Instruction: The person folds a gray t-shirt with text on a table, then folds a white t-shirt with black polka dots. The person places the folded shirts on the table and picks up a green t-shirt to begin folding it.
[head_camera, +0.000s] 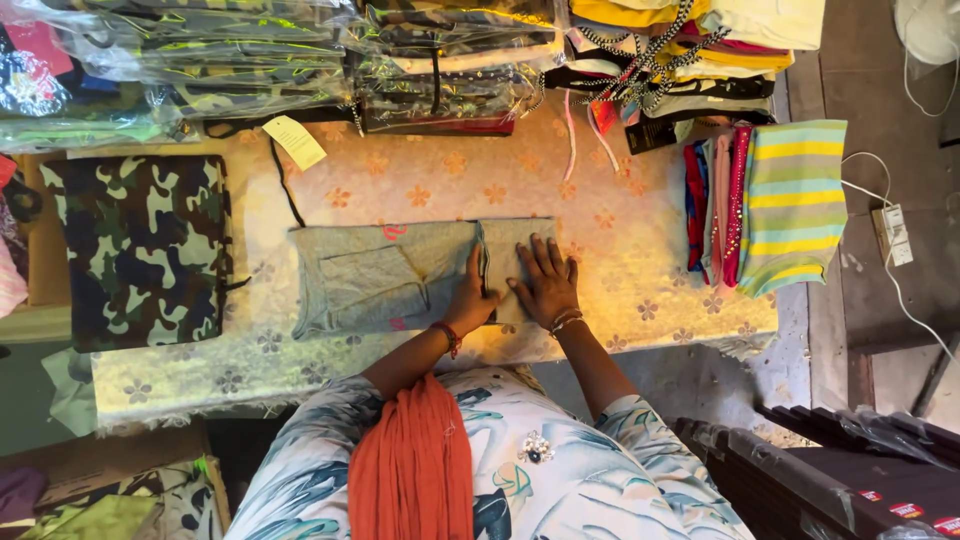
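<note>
Garment (400, 275), grey, folded, flat beneath both hands, left hand (472, 300) and right hand (545, 280), fingers spread open.

A table (620, 230) stands in the middle, covered with a pale cloth (440, 185) with orange flowers. The floor (870, 60) on the right is grey concrete, and a white power strip (893, 235) with cable lies on it. A dark slatted bench (820, 470) is at lower right. Warm daylight falls on the table.
</note>
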